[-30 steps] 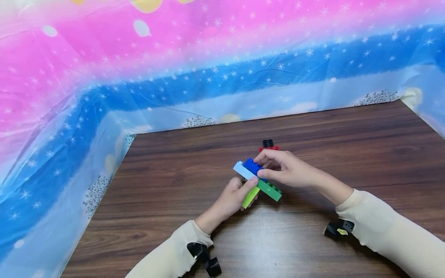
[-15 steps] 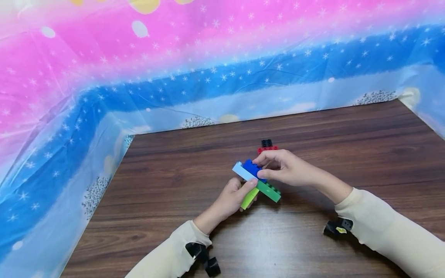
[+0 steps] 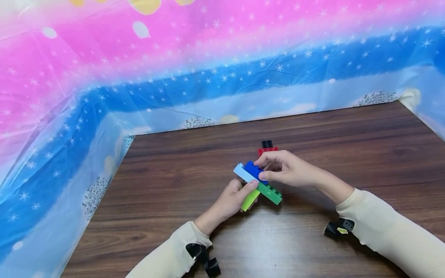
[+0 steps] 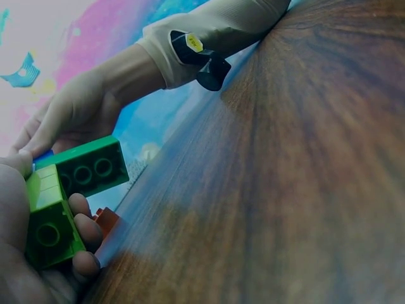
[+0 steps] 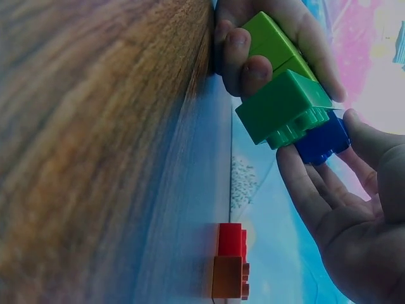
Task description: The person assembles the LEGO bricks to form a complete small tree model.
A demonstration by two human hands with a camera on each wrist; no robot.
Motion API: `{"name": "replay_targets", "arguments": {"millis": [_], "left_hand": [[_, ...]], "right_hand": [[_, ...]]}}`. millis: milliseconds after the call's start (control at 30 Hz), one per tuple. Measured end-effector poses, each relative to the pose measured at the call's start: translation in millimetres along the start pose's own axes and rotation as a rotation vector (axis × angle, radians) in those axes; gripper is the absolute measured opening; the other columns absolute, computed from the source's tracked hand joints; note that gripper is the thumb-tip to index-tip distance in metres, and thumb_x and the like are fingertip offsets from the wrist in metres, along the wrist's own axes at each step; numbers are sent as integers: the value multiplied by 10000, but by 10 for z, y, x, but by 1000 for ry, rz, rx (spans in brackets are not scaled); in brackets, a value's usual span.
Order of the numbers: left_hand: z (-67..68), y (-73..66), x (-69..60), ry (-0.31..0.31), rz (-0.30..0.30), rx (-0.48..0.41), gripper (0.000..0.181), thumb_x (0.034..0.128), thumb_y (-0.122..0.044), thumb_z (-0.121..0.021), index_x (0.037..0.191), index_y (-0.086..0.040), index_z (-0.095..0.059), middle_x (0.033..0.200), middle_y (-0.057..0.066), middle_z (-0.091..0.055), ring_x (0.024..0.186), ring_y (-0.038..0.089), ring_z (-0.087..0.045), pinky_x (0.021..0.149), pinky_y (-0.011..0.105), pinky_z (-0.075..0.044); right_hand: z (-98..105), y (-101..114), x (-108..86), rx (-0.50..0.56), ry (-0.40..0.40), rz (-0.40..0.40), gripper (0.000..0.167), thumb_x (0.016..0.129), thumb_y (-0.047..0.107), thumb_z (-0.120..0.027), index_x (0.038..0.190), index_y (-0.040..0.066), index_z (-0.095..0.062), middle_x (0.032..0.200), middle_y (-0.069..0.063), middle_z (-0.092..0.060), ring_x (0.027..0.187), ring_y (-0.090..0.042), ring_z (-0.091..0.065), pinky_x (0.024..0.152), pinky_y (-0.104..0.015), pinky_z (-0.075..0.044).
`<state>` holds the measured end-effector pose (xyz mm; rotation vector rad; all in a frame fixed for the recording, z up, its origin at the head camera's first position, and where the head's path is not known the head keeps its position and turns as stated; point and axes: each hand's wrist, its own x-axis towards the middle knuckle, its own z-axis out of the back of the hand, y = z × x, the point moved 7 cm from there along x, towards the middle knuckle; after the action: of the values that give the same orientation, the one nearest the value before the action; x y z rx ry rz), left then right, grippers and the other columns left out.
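A joined group of bricks is held above the table between both hands. My left hand (image 3: 229,199) grips the lime-green brick (image 3: 250,200) from below, its thumb against the seam of the light blue brick (image 3: 245,173) and the green brick (image 3: 270,194). With thumb and fingertips my right hand (image 3: 290,168) pinches the dark blue brick (image 3: 253,170), which sits against the light blue one. In the right wrist view the dark blue brick (image 5: 324,139) adjoins the studded side of the green brick (image 5: 283,107).
Behind the right hand, a red brick (image 3: 266,150) and a black brick (image 3: 267,144) lie on the wooden table (image 3: 167,166). An orange brick (image 5: 228,277) shows beside the red one in the right wrist view. A patterned cloth (image 3: 208,88) stands around the table's edges.
The held bricks and both hands have shifted very slightly toward the table's front edge. Both grips look the same.
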<state>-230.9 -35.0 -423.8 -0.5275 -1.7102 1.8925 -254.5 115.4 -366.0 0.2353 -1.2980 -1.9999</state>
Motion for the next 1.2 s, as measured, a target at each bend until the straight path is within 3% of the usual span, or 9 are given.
{"name": "replay_targets", "arguments": {"millis": [267,600,900,1200], "left_hand": [[-10,21,8,8,-7,-10,484,1134,-282,-467,956,144,-613,724,63,-617,534,93,-522,464,216,-418],[6,19,-2,-21,7,-4,472,1132,-297,-464,1020,130,-631,739,74,-627,550,113,-544,470,213,-428],[17,16,-17,-43,-8,5,451,1141,-294,-451,1081,105,-652,759,91,-640,551,111,-546,468,210,-430],[11,10,-9,-19,-25,-18,470,1143,-299,-452,1045,119,-643,739,74,-631,543,111,-546,481,216,-438]], "right_hand": [[-14,12,-6,24,-1,3,261,1009,83,-723,1250,-11,-684,1117,-66,-732,1020,-218,-714,902,-352,-602],[-41,74,-2,-43,-45,-14,245,1016,94,-717,1240,3,-682,1120,-58,-722,1024,-197,-695,882,-339,-600],[-55,43,-6,-17,-45,-5,239,1006,73,-722,1233,29,-662,1124,-57,-708,1032,-216,-688,890,-352,-595],[-44,29,0,-25,-20,-35,209,1016,88,-713,1211,30,-667,1112,-61,-704,1052,-234,-661,924,-445,-581]]}}
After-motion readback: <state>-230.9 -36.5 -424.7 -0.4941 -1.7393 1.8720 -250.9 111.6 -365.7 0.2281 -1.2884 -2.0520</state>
